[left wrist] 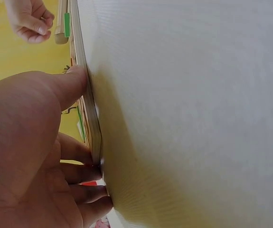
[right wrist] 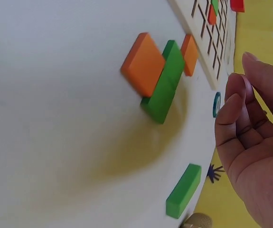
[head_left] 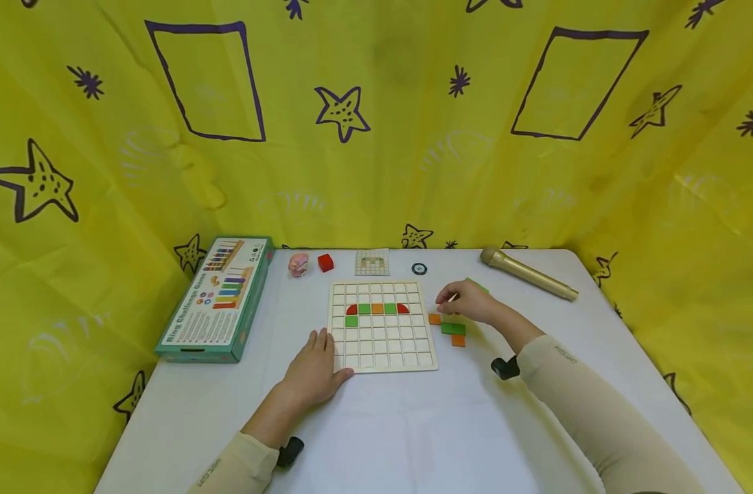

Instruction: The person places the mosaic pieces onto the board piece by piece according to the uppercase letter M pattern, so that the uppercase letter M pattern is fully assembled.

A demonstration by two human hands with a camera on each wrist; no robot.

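Touches the near left corner of the board (head_left: 382,348) with the left hand (head_left: 312,368), thumb spread from fingers. Hovers just right with the right hand (head_left: 469,302), curled fingers slightly apart from thumb, nothing visible between, nearer to the green tiles (head_left: 453,329) and orange tiles (head_left: 458,341), clustered just bodyward, green row running left to right.

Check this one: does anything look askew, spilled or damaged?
Nothing spilled or damaged stands out. Mildly odd: one green block lies near the right hand, apart from the other loose tiles beside the board.
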